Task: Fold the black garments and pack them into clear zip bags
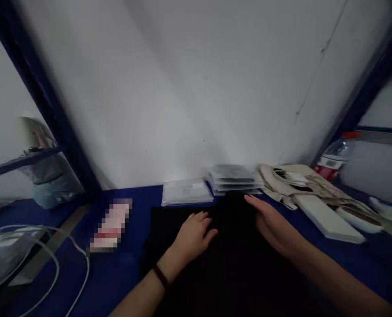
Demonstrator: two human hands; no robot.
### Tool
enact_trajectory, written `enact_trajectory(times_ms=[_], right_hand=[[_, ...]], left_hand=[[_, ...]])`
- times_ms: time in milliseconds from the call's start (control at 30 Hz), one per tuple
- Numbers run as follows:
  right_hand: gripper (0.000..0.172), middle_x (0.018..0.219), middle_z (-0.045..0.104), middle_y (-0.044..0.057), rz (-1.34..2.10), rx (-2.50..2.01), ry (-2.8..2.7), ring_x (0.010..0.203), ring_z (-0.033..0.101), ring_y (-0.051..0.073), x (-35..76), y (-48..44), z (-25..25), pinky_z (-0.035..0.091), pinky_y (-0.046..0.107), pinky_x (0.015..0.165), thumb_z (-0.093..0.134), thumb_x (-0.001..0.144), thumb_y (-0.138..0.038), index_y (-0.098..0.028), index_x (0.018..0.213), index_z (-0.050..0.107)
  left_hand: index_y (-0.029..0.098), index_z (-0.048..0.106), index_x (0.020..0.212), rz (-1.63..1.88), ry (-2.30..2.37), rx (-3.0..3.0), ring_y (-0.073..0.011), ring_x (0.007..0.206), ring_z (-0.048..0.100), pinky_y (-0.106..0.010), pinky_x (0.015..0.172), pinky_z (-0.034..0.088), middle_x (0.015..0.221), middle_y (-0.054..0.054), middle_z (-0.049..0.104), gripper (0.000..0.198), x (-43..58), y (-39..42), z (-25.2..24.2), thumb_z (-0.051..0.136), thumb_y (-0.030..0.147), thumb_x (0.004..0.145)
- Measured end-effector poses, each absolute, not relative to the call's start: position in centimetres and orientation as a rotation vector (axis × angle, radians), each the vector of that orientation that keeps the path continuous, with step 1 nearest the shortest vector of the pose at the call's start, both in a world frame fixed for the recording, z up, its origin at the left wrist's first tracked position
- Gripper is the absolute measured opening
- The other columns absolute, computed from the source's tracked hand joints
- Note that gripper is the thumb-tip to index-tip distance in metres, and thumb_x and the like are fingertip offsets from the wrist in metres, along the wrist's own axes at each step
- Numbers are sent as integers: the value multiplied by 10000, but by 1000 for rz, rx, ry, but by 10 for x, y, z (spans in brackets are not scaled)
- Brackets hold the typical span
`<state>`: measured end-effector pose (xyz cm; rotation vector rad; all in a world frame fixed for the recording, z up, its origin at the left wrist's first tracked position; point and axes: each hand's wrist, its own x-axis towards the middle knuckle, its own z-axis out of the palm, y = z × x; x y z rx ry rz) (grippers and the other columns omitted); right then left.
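A black cloth item (235, 264), dark enough that its folds barely show, is spread over the blue table in front of me. My left hand (192, 233) rests palm down on its left part, fingers stretched out, with a dark band round the wrist. On the right, my right hand (273, 224) touches the cloth's far right edge side-on. Its fingers are extended along a raised fold there, and part of the hand is hidden from view.
Behind the cloth lie flat clear packets (187, 192) and a stack of packets (233, 178). Right are beige fabric (317, 180), a white box (327, 218) and a red-capped bottle (336, 156). Left are a blurred-out pink object (111, 226) and a white cable (55, 264).
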<state>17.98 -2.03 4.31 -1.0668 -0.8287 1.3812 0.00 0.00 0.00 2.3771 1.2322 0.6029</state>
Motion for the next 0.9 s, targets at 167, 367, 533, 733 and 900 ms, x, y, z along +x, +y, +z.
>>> enact_trajectory(times_ms=[167,367,533,733,900], right_hand=[[328,1014,621,26,1193,-1102,-1078,1045,512,225,140,-14,43,349,372,951,598,663,-451,-211,886,584],[336,1160,546,63,969,-1060,-1603,1125,466,189,106,-8,18,322,381,996,502,767,-338,-204,1075,495],[512,1336,411,102,867,-1000,-1937,1231,372,205,105,-22,13,291,429,1032,493,793,-271,-199,1279,346],[438,1335,435,77,675,-776,-2077,1227,392,182,118,-25,37,301,406,1037,439,808,-201,-209,1244,403],[413,1339,441,75,450,-966,-1950,1245,373,167,131,-3,38,268,401,1054,341,843,-209,-197,1245,436]], left_hand=[[146,573,1034,920,1104,1693,-199,878,586,-350,825,428,979,-92,632,394,-1,6,11,355,419,853],[185,487,1168,760,919,1064,-180,957,535,-316,813,421,1103,-96,555,525,-23,14,17,330,561,836],[142,531,1058,671,1214,1106,-98,686,513,-252,701,429,842,-28,535,351,-43,14,29,513,361,784],[109,512,1073,668,1316,1366,-80,503,459,-218,533,395,602,60,458,399,-31,15,27,551,107,676],[111,500,1094,605,1587,1610,-112,532,514,-240,533,425,685,8,537,422,-27,17,22,494,61,675]])
